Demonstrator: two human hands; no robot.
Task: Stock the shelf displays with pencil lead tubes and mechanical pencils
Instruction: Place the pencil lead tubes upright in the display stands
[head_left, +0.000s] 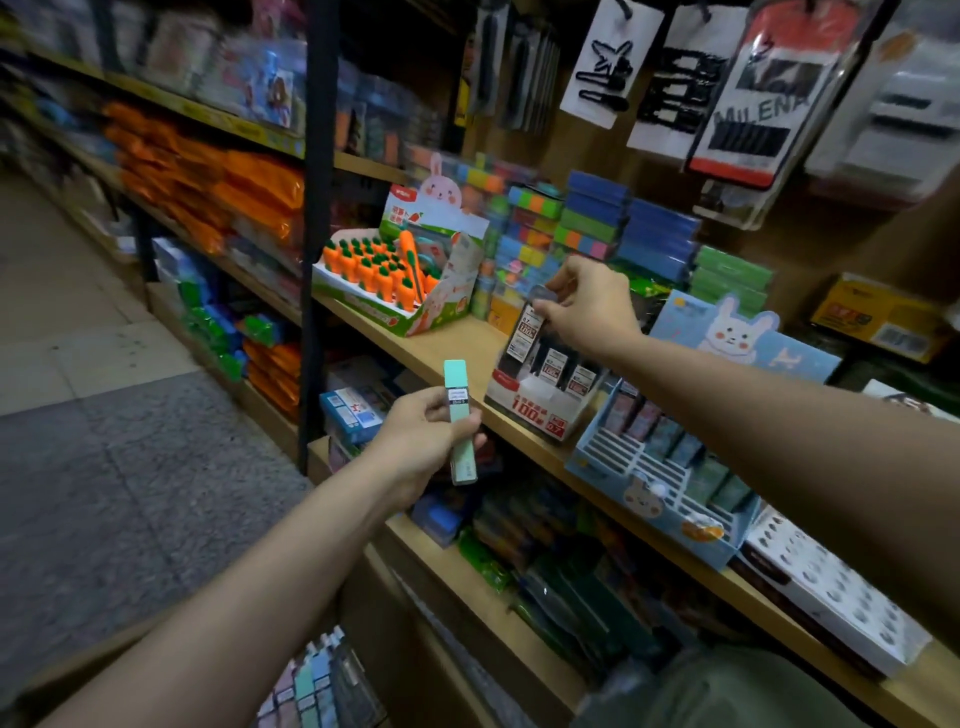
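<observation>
My left hand (421, 441) grips a mint-green pencil lead tube (459, 415), held upright in front of the shelf edge. My right hand (587, 304) pinches the top of a black lead tube (529, 332) with a white label, at the top of the red-and-white lead display box (540, 402) on the wooden shelf (457, 348). More black tubes stand in that box. To its right sits a blue rabbit display (670, 467) with slotted rows and several pastel tubes in its back rows.
A carrot-pen display box (395, 275) stands at the shelf's left end. Stacked coloured sticky notes (582, 228) fill the back. Hair-clip cards (748, 88) hang above. A box of pastel tubes (317, 686) lies low near me. The aisle floor (104, 415) runs to the left.
</observation>
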